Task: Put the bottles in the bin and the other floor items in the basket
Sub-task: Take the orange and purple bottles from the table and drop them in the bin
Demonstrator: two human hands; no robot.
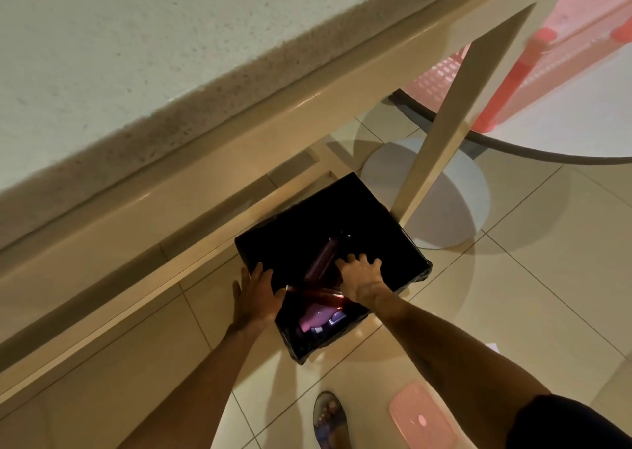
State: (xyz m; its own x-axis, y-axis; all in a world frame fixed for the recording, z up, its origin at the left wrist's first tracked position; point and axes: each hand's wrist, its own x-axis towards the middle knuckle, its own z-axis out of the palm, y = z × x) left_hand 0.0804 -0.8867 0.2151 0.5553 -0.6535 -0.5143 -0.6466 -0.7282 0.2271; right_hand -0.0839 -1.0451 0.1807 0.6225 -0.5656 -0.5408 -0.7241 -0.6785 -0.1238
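A black-lined square bin [386,230] stands on the tiled floor under a cream table. Inside it lie a dark reddish bottle [321,260], another reddish bottle [318,294] crossing it, and a pale purple bottle [313,317]. My left hand [254,294] rests flat against the bin's near-left rim, fingers spread. My right hand [360,272] hovers over the bin's opening with fingers apart, holding nothing. A pink basket [441,76] sits on the round white table at the upper right. A pink lid [424,419] lies on the floor near my foot.
A cream table leg [448,134] slants down just right of the bin. The round table's white base [455,202] stands behind it. The wall and its ledge [171,141] run along the left. My sandalled foot [330,418] is at the bottom.
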